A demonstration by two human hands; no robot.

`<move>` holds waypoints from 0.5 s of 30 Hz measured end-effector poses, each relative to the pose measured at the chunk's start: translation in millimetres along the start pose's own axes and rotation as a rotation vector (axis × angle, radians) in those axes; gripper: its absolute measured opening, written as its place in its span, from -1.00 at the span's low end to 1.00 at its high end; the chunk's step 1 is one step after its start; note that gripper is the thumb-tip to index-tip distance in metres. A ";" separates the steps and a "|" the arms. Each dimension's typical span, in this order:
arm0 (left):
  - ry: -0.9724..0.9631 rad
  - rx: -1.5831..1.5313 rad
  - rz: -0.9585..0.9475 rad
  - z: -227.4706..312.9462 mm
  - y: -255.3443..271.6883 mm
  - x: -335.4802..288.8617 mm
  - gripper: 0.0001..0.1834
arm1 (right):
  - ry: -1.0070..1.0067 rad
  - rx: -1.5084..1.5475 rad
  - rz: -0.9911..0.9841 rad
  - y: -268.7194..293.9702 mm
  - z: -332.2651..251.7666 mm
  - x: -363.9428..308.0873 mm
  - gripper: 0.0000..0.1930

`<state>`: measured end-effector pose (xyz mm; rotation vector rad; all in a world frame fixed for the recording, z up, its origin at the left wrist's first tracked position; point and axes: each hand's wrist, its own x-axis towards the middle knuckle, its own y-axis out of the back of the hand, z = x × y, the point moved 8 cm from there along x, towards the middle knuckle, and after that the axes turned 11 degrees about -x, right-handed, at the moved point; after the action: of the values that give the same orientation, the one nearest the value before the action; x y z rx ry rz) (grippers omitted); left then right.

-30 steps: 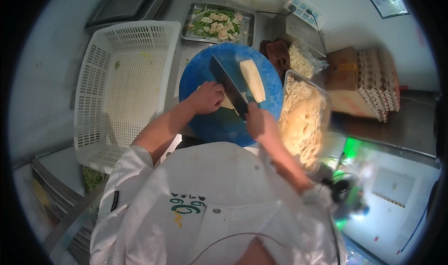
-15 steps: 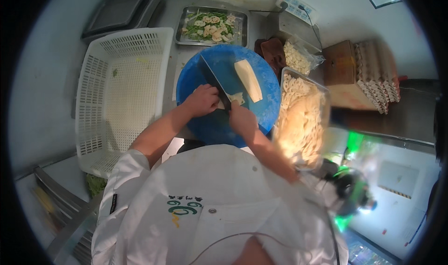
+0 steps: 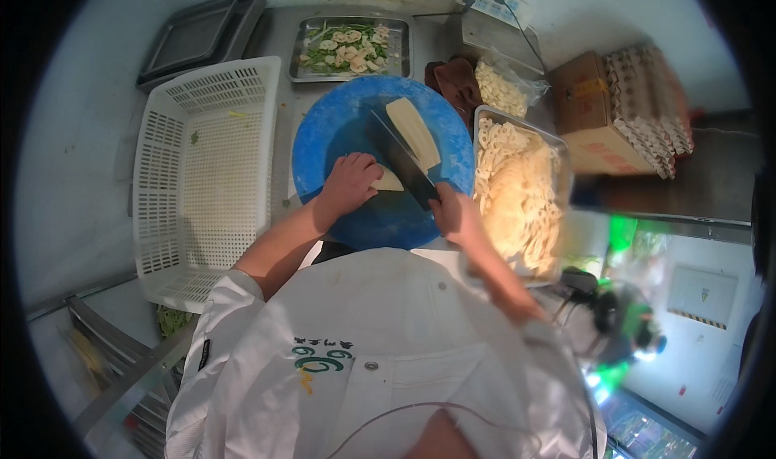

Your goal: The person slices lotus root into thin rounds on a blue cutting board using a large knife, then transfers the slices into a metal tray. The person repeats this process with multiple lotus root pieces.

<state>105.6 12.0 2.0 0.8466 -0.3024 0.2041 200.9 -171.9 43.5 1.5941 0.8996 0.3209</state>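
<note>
A round blue cutting board (image 3: 327, 124) lies in front of me. My left hand (image 3: 350, 183) is closed, fingers curled over a pale, peeled vegetable piece (image 3: 388, 182) that it holds against the board. The piece tapers toward the right, and my hand hides its left part. In my right hand (image 3: 457, 214) is the handle of a cleaver (image 3: 398, 152), its dark blade slanting up to the left. The blade stands just right of the held piece. Beyond it lies a longer pale, peeled piece (image 3: 412, 132), partly covered by the blade.
Left of the board stands a white perforated basket (image 3: 276, 120). Behind it, a metal tray (image 3: 408, 51) holds sliced lotus root and greens. A tray of pale ring slices (image 3: 517, 192) sits at right. Farther back are bagged pale pieces (image 3: 499, 91), a carton (image 3: 578, 95) and egg trays (image 3: 647, 103).
The cleaver has moved right, away from my left fingers, to beside the longer piece. My right hand has gone right with it. My left hand stays on the held piece.
</note>
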 end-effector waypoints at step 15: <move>-0.112 0.057 -0.239 0.6 0.9 12.1 -0.70 | 0.075 -0.165 -0.123 26.1 -27.6 -16.8 -0.84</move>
<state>116.6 12.8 7.1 0.9445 -0.2988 -0.0581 181.3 -163.4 79.1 1.3770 0.9988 0.3605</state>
